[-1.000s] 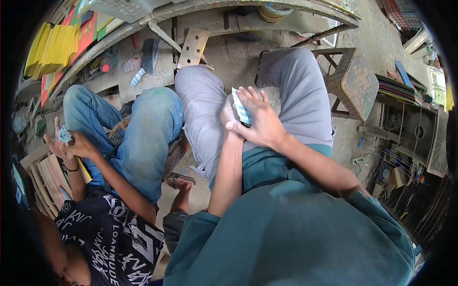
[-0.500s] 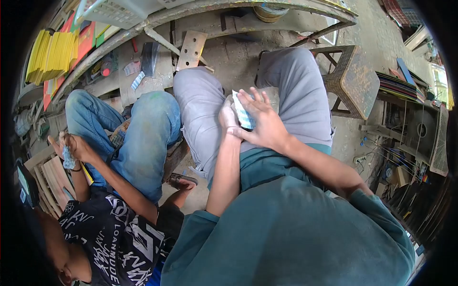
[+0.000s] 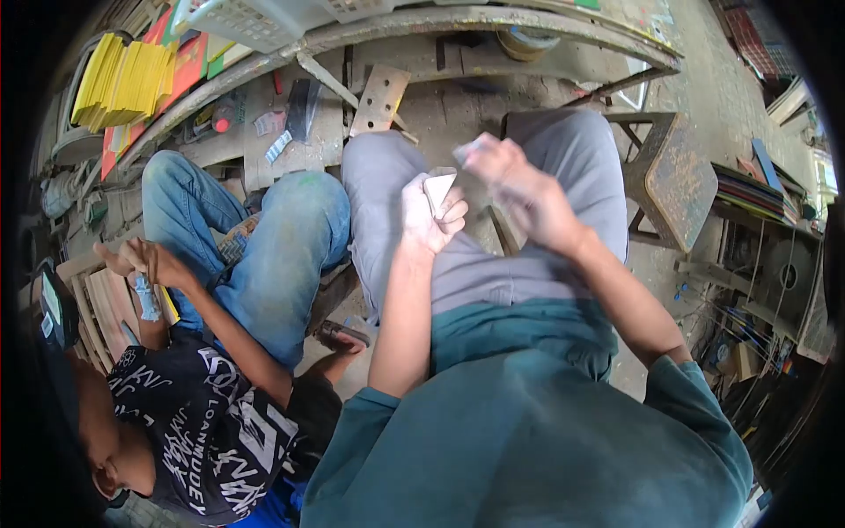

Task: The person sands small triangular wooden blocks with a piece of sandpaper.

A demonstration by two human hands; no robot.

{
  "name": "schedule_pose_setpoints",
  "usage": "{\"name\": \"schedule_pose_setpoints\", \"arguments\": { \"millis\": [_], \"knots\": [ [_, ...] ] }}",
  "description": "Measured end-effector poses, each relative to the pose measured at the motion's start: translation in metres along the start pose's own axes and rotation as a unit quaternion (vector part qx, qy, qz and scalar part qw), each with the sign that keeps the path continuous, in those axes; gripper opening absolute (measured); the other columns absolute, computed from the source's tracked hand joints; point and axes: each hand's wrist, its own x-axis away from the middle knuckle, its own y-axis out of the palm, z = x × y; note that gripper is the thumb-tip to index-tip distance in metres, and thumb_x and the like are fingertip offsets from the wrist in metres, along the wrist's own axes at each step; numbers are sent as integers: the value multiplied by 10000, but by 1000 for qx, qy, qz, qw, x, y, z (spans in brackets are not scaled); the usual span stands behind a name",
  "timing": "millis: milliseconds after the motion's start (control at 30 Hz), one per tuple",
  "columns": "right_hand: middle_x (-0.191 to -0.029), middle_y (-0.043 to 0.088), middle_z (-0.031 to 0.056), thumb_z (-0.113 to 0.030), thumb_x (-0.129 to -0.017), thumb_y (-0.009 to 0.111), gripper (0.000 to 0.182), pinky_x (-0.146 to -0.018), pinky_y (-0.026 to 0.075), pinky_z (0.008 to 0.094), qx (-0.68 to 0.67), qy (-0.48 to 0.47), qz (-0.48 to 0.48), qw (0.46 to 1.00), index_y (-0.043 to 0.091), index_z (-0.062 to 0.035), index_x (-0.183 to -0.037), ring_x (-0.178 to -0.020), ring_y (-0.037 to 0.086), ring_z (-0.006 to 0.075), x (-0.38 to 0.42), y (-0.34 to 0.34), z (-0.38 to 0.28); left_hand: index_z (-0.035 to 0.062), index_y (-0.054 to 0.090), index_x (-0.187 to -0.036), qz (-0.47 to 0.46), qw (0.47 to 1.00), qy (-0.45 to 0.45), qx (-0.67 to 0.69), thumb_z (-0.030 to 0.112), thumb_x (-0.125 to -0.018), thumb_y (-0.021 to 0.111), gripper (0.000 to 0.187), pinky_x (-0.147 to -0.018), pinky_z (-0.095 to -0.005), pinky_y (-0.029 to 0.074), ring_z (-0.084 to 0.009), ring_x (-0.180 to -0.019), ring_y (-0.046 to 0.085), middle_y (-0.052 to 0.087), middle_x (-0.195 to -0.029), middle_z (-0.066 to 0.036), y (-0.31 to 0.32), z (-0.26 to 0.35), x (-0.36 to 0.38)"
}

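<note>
My left hand (image 3: 424, 222), dusted white, is closed around a small pale triangular block (image 3: 439, 187) whose pointed end stands up out of the fingers. To its right, my right hand (image 3: 531, 195) is raised over my lap and smeared by motion. At its fingertips is a blurred, folded piece of sandpaper (image 3: 472, 151), apart from the block. Both hands are above my grey trousers (image 3: 383, 180).
On my left sits a co-worker in jeans (image 3: 290, 233), with blue-printed paper (image 3: 146, 299) at their hands. Ahead runs a paint-stained bench (image 3: 387, 31) bearing yellow stacked pieces (image 3: 128, 79) and a white basket (image 3: 242, 26). A worn wooden stool (image 3: 673, 180) stands right.
My hands were together around the blue-printed sandpaper; now they are apart. My right hand has lifted away with the sandpaper, and the pale block shows in my left hand. The view shifted slightly.
</note>
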Motion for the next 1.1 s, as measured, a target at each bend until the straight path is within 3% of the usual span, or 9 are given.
{"name": "schedule_pose_setpoints", "arguments": {
  "millis": [67, 167, 433, 533, 733, 867, 1000, 1067, 1100],
  "knots": [
    [-1338, 510, 100, 79, -657, 564, 655, -1113, 278, 479, 10, -58, -84, 995, 525, -82, -1291, -1289, 422, 309, -17, 4, -6, 131, 538, -749, 154, 987, 16, -34, 341, -938, 304, 367, -269, -239, 197, -101, -313, 303, 379, -469, 14, 30, 17, -12],
    [-1331, 514, 100, 112, -626, 544, 695, -1111, 285, 464, 125, -35, -62, 990, 526, -85, -1292, -1290, 420, 297, -34, 20, 53, 145, 483, -674, 5, 995, -3, -102, 335, -933, 324, 358, -278, -233, 162, -97, -308, 274, 394, -470, 5, 14, 41, -31],
    [-1307, 532, 121, 154, -657, 489, 616, -1097, 304, 424, 79, -37, -39, 995, 562, -41, -1237, -1277, 443, 288, -55, 33, 66, 105, 545, -872, 89, 979, 131, -130, 286, -947, 343, 281, -282, -230, 213, -85, -316, 326, 421, -500, 6, 20, 55, -44],
    [-1265, 559, 143, 161, -633, 472, 636, -1089, 316, 428, 89, 30, 26, 995, 573, -48, -1225, -1256, 467, 287, -69, 24, 84, 72, 538, -1013, -33, 966, 177, -184, 258, -951, 340, 278, -289, -226, 255, -70, -340, 372, 465, -542, -11, 21, 56, -41],
    [-1289, 539, 139, 165, -580, 440, 712, -1101, 303, 443, -47, -36, -27, 998, 564, -62, -1243, -1247, 474, 282, -69, 36, 55, 48, 434, -1284, 83, 823, 462, -320, 125, -925, 276, 400, -371, -197, 363, -74, -457, 471, 575, -745, -48, 19, 44, -68],
    [-1296, 540, 124, 143, -654, 443, 633, -1099, 300, 417, 75, 37, -47, 995, 554, -56, -1245, -1261, 457, 295, -69, 18, 102, 46, 430, -1328, -51, 876, 367, -308, 149, -905, 314, 451, -445, -235, 427, -119, -570, 554, 597, -867, -81, -2, 61, -58],
    [-1327, 517, 120, 174, -607, 450, 730, -1100, 283, 456, 33, 3, 55, 998, 524, -76, -1290, -1283, 430, 326, -71, 19, 81, 60, 393, -1349, 145, 814, 452, -336, 140, -899, 316, 463, -381, -247, 389, -115, -608, 556, 594, -943, -104, 13, 48, -73],
    [-1351, 500, 108, 160, -588, 484, 743, -1102, 279, 458, 69, -31, 32, 997, 534, -86, -1287, -1299, 416, 308, -70, 31, 61, 60, 381, -1337, 163, 813, 492, -265, 131, -915, 316, 433, -572, -254, 484, -139, -730, 582, 577, -1017, -111, 1, 45, -87],
    [-1351, 500, 109, 154, -592, 495, 739, -1101, 280, 459, 66, -32, 23, 997, 532, -86, -1290, -1300, 415, 305, -68, 43, 55, 80, 329, -1350, 168, 753, 532, -350, 104, -946, 289, 407, -901, -329, 437, -197, -1025, 509, 423, -1236, -155, 7, 44, -84]
  ]
}}
